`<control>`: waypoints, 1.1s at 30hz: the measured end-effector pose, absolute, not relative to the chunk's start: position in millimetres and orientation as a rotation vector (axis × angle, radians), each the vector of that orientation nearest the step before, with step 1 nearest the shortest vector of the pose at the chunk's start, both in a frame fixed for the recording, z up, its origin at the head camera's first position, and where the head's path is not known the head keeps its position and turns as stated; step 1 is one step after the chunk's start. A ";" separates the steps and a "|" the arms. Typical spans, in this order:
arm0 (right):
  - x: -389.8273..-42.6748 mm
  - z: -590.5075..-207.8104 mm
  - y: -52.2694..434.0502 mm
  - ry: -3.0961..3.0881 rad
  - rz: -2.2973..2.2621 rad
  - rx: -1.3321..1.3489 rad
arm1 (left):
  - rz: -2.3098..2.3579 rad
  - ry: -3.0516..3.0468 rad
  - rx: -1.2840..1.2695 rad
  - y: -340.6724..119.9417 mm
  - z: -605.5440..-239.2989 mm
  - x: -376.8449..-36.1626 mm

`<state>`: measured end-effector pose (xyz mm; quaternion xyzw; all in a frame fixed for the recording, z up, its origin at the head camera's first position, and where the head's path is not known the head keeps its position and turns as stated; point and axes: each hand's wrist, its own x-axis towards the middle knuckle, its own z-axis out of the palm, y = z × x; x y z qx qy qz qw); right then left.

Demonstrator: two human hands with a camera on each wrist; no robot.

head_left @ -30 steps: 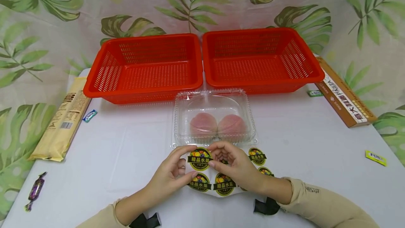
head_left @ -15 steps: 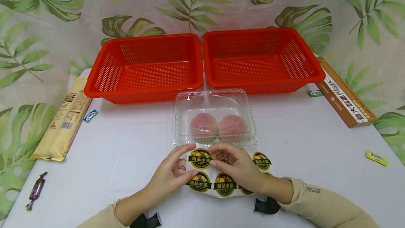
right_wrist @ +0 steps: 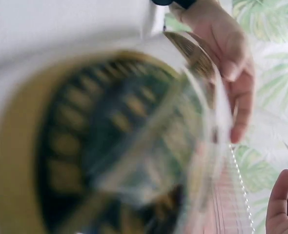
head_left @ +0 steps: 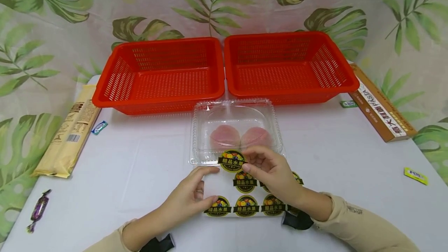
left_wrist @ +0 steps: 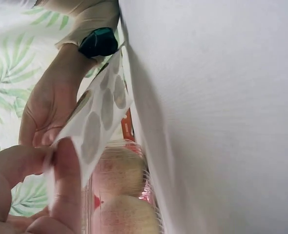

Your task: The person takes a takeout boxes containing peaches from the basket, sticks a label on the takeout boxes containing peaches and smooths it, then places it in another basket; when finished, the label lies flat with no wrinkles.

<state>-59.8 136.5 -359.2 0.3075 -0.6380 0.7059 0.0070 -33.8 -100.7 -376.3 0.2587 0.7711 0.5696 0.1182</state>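
A white counter [head_left: 140,166] carries two red baskets [head_left: 161,74] at 12 o'clock. A clear clamshell box [head_left: 235,129] sits below them. The sticker sheet [head_left: 241,193] is pinned by the left hand [head_left: 189,195]; one sticker [head_left: 231,160] is pinched by the right hand [head_left: 271,172] at the box's 6 o'clock edge.

Staged tabletop set, likely a recording or demo station rather than a lived-in room. A white table [head_left: 350,174] is carrying the work, and a leaf-print cloth backdrop [head_left: 52,30] is hanging behind it, well beyond the hands. Two red slotted baskets [head_left: 161,73] are sitting side by side past the hands. Packaged groceries are lying at the edges: a tan packet [head_left: 68,133] far to the left hand's side, a pasta box [head_left: 379,106] far to the right hand's side, wrapped sweets [head_left: 38,209] scattered about.
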 end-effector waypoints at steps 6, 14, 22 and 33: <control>-62.8 -353.6 140.2 -2.039 2.176 0.911 | 1.240 2.517 0.769 -109.9 -376.8 -36.0; -64.3 -347.2 143.5 -2.065 2.148 0.951 | 1.090 2.777 0.957 -114.1 -366.7 -46.2; -65.2 -332.3 147.9 -2.117 2.135 0.995 | 1.724 2.421 1.202 -97.2 -339.4 -68.3; -102.4 -311.2 150.6 -2.311 1.812 0.903 | 1.892 2.370 1.224 -75.4 -321.5 -112.8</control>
